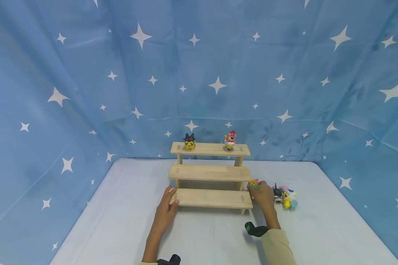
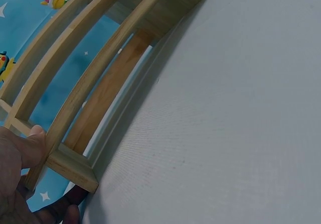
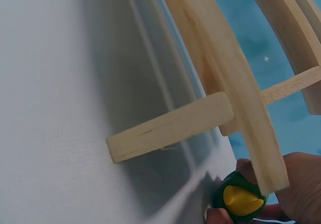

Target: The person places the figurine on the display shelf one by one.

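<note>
Head view suggests early progress: a yellow figurine [image 1: 190,145] and a pink bear figurine [image 1: 230,139] top the wooden stand [image 1: 210,198]; a figurine cluster [image 1: 286,203] lies right on the counter [image 1: 209,237]. The right hand [image 1: 263,194] pinches a green-and-yellow figurine [image 1: 254,183] by the stand's right end; the left hand [image 1: 164,211] curls its fingers round the near left end.

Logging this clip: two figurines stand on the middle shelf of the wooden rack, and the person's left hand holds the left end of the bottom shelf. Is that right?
The level is wrong: the head view shows the yellow figurine and the pink figurine on the top shelf. The left hand does hold the left end of the bottom shelf.
</note>
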`<state>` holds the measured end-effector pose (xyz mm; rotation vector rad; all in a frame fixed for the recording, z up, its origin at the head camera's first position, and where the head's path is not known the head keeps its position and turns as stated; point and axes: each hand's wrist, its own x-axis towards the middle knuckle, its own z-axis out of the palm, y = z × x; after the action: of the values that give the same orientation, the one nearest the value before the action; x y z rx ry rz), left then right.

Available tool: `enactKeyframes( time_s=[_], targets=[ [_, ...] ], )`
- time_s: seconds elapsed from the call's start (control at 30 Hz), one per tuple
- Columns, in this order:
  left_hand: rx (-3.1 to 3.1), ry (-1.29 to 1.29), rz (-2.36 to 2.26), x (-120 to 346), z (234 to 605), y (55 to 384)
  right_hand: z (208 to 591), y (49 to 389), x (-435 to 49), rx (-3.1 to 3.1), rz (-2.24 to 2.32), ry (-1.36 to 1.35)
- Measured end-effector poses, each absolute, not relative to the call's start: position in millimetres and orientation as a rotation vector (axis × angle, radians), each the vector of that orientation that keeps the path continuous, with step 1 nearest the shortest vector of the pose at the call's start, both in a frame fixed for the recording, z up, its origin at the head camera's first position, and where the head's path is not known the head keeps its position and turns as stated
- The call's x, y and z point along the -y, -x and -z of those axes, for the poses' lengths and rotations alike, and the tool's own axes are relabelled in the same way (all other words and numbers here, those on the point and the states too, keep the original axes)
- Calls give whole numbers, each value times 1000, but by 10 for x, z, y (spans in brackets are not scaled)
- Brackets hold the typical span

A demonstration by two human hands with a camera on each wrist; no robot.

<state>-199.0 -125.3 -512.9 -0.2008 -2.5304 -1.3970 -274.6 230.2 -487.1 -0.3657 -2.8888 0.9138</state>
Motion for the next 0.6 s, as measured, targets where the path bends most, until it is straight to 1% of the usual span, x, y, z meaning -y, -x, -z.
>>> enactKeyframes(
  time_s=[0.37, 0.6],
  targets=[
    [2540, 184, 1385, 1240, 5109, 1988, 4827, 2698, -2315, 2793, -1121, 492],
    [2538, 169, 1399, 1241, 5109, 1986, 4860, 2699, -2333, 2573, -1379, 555]
  ],
)
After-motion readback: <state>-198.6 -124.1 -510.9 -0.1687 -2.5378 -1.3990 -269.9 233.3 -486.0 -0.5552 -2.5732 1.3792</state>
